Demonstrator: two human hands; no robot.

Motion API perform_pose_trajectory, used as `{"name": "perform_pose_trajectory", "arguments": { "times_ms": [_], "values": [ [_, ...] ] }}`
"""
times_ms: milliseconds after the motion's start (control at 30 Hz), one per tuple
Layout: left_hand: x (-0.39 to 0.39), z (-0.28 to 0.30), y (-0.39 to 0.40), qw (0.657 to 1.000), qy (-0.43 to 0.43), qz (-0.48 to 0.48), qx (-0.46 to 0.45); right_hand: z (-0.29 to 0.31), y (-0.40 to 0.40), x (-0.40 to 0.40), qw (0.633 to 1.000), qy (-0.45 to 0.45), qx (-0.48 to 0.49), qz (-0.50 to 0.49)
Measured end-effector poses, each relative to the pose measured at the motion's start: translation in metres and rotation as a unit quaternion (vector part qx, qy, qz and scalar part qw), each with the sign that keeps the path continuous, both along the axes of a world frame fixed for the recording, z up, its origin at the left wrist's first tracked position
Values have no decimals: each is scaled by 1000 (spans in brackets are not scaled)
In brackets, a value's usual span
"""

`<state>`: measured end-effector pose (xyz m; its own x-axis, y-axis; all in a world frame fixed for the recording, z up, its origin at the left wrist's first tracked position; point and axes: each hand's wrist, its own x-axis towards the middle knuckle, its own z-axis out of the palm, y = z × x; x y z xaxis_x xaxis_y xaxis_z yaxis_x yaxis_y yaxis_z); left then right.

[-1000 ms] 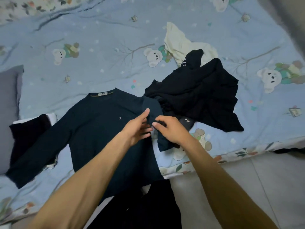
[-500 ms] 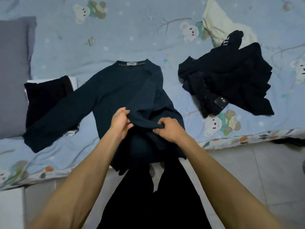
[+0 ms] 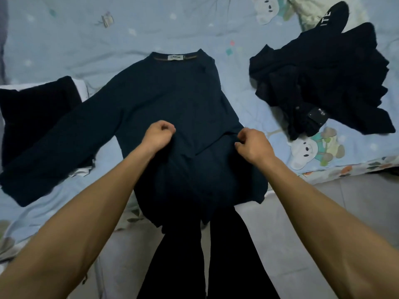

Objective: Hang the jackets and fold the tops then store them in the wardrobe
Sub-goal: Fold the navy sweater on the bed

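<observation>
**Navy top partly folded at the near edge of the bed**

Navy long-sleeved knit top (image 3: 172, 98) is laid flat, collar away, across the near edge of the blue bear-print bed sheet (image 3: 64, 39), its hem hanging over that edge. One sleeve is seen folded across the body; the other is stretched out toward the bed's left side. Folding is judged to be the step in hand. The left hand (image 3: 158, 134) is curled over the fabric at mid-body, and the right hand (image 3: 251, 143) is curled at the folded edge; whether cloth is actually pinched by either cannot be told, since the fingertips are turned under. The outstretched sleeve would next need to be brought in, then the hem raised toward the collar.

A crumpled black garment heap (image 3: 323, 83) lies toward the right side of the bed, its pieces not separable by eye. A folded black garment (image 3: 32, 108) at the left edge is cut off. No wardrobe or hanger is in view.
</observation>
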<state>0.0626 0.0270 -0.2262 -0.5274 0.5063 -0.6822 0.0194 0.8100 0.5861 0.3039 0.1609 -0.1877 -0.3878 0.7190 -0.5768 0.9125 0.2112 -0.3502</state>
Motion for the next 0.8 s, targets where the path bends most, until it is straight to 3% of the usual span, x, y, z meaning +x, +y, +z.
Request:
{"name": "perform_pose_trajectory", "arguments": {
  "times_ms": [167,333,400,467,567,633,733,800],
  "values": [
    [-11,-39,66,997,58,-47,14,-47,30,-16,989,-27,96,112],
    [-21,-73,140,998,-3,18,66,-96,52,-24,957,-2,141,255],
    [-23,-80,158,995,-44,27,85,-104,56,-18,960,25,165,226],
    [-21,-81,179,993,-78,22,88,-111,63,-6,981,52,163,96],
    [-13,-69,210,989,-126,7,71,-113,76,15,991,8,105,-77],
    [-6,-65,230,989,-137,0,58,-109,85,20,994,-34,95,-30],
    [3,-60,257,995,-92,-17,36,-103,100,11,983,-11,146,107],
    [6,-58,272,990,-104,24,87,-107,110,8,979,2,167,114]
  ]
}}
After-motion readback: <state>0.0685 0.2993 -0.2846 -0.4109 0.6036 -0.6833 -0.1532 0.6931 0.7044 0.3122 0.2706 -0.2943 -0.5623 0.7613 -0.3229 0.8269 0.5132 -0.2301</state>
